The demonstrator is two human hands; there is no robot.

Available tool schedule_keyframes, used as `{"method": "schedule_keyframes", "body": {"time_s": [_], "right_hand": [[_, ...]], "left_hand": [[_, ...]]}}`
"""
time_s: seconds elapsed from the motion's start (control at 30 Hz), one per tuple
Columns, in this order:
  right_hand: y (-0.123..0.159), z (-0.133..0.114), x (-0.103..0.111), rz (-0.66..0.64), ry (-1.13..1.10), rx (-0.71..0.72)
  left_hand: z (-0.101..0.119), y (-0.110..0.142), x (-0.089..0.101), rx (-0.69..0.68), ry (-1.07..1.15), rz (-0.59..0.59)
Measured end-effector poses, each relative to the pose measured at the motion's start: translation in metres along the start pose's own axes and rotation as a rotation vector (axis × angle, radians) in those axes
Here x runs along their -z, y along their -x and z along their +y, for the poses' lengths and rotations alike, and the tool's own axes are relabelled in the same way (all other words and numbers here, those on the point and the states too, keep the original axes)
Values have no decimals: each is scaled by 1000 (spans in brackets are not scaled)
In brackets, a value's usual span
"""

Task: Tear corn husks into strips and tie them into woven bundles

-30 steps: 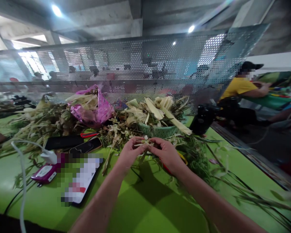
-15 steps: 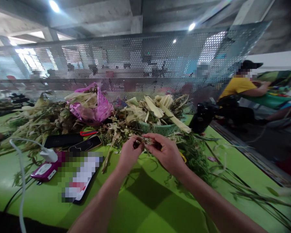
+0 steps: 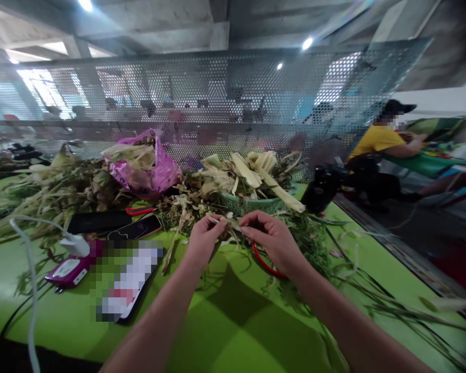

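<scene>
left hand and right hand: each pinching a plant strip (pale, thin), near side of the green basket.

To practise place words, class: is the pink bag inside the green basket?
No, the pink bag sits to the left of the green basket.

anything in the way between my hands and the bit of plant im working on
Nothing visible: the plant piece is already at the fingertips of the left hand and right hand. The red loop shows just below the right hand, and the green basket stands beyond, neither in between.
</scene>
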State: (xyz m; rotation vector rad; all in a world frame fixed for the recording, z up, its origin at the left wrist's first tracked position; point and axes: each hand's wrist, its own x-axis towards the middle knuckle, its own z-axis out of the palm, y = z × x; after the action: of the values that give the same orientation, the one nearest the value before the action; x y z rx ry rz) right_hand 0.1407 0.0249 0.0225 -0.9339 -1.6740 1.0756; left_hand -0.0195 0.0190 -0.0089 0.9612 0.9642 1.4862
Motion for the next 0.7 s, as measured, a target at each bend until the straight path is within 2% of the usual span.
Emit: {"method": "schedule_keyframes", "body": {"time_s": [0.13, 0.27, 0.37, 0.43, 0.47, 0.53, 0.6, 0.63, 0.7], "right_hand": [[5, -2, -2, -18, -49, -49], [19, -10, -3, -51, -55, -136], [39, -23, 7, -221, 41, -217], [51, -29, 22, -309, 156, -237], [54, -30, 31, -280, 239, -225], [55, -27, 49, -113, 454, -155], [50, -18, 63, -14, 708, -84], [46, -11, 66, -23, 831, -85], [38, 3, 66, -121, 1041, -109]], "left_hand": [[3, 1, 0, 52, 113, 26], [4, -1, 2, -83, -71, 43], [5, -2, 5, -194, -225, 87], [6, -2, 7, -239, -275, 114], [7, -3, 8, -254, -287, 117], [7, -3, 9, -282, -297, 113], [8, -2, 10, -304, -307, 112], [8, -2, 10, -312, -308, 114], [8, -2, 10, -321, -291, 119]]}}
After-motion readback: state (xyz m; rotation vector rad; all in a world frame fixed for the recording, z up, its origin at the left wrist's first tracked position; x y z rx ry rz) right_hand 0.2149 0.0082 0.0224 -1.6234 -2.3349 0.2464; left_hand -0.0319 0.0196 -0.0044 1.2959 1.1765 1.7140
